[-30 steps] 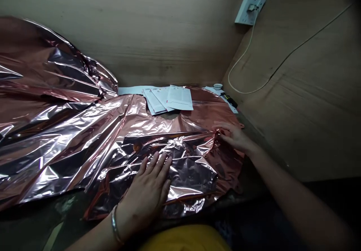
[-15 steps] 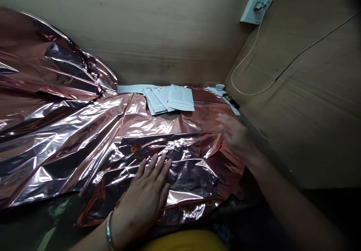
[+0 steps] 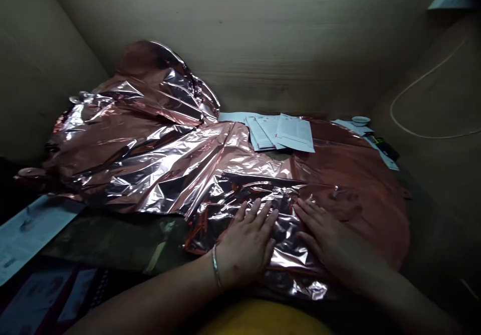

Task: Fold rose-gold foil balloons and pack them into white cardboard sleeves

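A large, flat rose-gold foil balloon (image 3: 161, 159) spreads across the table, crumpled and shiny at left. Its right part (image 3: 370, 199) is smoother, rounded and duller. In front of me lies a wrinkled, folded-over stretch of the foil. My left hand (image 3: 248, 242), with a bangle at the wrist, presses palm down on this stretch, fingers extended. Just to its right, my right hand (image 3: 330, 234) also lies flat on the foil, fingers stretched out. Neither hand grasps anything. The foil beneath both palms is hidden.
Several printed paper packets (image 3: 287, 133) lie by the back wall. A small white dish (image 3: 361, 120) and a dark-and-yellow object (image 3: 387, 148) stand at the back right. A paper sheet (image 3: 35, 234) sticks out at front left. A white cable (image 3: 394, 114) hangs along the right wall.
The view has swung left, showing more foil there. My right hand has come from the foil's far right side to beside my left hand. More smooth foil shows at right.
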A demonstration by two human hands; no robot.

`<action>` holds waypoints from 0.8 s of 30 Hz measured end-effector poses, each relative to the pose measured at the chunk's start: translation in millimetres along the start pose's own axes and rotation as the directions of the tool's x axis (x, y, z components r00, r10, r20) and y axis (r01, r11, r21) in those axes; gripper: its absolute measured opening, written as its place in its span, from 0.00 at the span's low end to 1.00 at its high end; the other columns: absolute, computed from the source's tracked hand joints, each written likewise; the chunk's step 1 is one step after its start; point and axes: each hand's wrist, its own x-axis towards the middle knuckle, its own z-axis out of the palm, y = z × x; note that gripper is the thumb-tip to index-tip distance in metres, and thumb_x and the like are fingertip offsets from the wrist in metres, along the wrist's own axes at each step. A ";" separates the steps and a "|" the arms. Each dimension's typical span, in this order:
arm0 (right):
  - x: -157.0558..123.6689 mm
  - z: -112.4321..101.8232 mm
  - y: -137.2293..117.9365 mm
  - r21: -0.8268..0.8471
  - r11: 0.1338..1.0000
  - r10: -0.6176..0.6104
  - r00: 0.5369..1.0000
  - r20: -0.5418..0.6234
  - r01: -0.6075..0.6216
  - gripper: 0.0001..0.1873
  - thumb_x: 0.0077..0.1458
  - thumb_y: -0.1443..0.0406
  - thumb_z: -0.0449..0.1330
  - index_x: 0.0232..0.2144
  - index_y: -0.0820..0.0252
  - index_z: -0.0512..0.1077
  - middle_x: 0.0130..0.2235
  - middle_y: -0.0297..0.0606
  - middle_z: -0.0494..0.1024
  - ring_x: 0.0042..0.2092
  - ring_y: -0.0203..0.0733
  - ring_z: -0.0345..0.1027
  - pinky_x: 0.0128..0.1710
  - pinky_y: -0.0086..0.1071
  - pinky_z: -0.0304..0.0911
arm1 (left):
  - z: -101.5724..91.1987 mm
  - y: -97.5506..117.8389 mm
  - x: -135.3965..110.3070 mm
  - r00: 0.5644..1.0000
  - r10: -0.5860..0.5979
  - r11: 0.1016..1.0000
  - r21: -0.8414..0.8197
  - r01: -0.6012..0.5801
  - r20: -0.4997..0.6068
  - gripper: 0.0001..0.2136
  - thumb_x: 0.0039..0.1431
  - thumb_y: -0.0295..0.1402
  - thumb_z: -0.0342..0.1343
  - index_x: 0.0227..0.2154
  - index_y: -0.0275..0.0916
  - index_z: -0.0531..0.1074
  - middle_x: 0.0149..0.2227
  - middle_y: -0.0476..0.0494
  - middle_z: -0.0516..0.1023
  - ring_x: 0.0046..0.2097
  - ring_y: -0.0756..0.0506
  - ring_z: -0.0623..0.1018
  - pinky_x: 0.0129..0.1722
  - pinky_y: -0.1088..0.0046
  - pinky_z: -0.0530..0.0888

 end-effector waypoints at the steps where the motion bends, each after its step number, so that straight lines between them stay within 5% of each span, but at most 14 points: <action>1: -1.9 2.6 -7.5 -0.006 1.000 0.009 1.000 -0.001 -0.009 0.26 0.64 0.59 0.49 0.62 0.62 0.61 0.64 0.46 0.61 0.64 0.53 0.55 0.58 0.50 0.61 | 0.5 -0.1 -0.4 1.000 0.000 1.000 0.002 0.000 0.001 0.26 0.70 0.42 0.35 0.67 0.40 0.49 0.70 0.42 0.47 0.70 0.37 0.46 0.67 0.52 0.46; 6: -3.8 -17.6 -38.4 -0.011 0.999 -0.037 0.986 -0.165 0.036 0.34 0.61 0.62 0.53 0.66 0.67 0.53 0.66 0.50 0.56 0.67 0.55 0.46 0.64 0.54 0.49 | 3.7 -1.2 -1.4 1.000 0.008 1.000 0.010 -0.007 -0.009 0.26 0.70 0.42 0.35 0.67 0.39 0.49 0.69 0.41 0.49 0.70 0.37 0.47 0.66 0.51 0.46; 9: -4.0 -23.4 -56.9 0.116 0.989 -0.098 0.995 0.025 0.095 0.37 0.55 0.61 0.58 0.65 0.65 0.56 0.65 0.47 0.58 0.67 0.54 0.47 0.63 0.49 0.55 | 6.5 0.0 0.7 1.000 0.014 1.000 0.021 -0.014 -0.025 0.26 0.70 0.42 0.35 0.67 0.39 0.50 0.69 0.40 0.48 0.69 0.37 0.48 0.66 0.51 0.46; 14: -5.2 -14.7 -61.5 0.150 0.989 -0.026 0.969 0.247 -0.012 0.37 0.53 0.61 0.57 0.64 0.64 0.58 0.67 0.48 0.52 0.67 0.53 0.46 0.62 0.48 0.55 | 2.0 -2.0 -0.1 1.000 0.018 1.000 0.025 -0.018 0.004 0.28 0.69 0.43 0.38 0.67 0.36 0.50 0.69 0.38 0.48 0.69 0.37 0.49 0.66 0.51 0.46; 19: 6.6 -16.5 -65.8 0.054 0.999 -0.013 0.956 0.294 -0.003 0.43 0.41 0.71 0.58 0.63 0.70 0.60 0.66 0.54 0.55 0.65 0.58 0.52 0.61 0.48 0.57 | -30.9 -45.9 -32.4 0.993 0.005 0.999 0.031 -0.009 0.121 0.35 0.64 0.55 0.43 0.66 0.37 0.52 0.68 0.37 0.53 0.68 0.36 0.54 0.66 0.51 0.47; 24: 14.9 -9.0 -66.1 0.012 1.000 0.020 0.961 0.276 -0.025 0.35 0.46 0.77 0.52 0.60 0.73 0.65 0.62 0.54 0.62 0.60 0.57 0.61 0.57 0.48 0.63 | -63.1 -91.5 -70.1 0.977 0.123 0.992 0.013 -0.127 0.174 0.45 0.52 0.61 0.52 0.66 0.39 0.51 0.67 0.37 0.56 0.68 0.36 0.53 0.66 0.52 0.47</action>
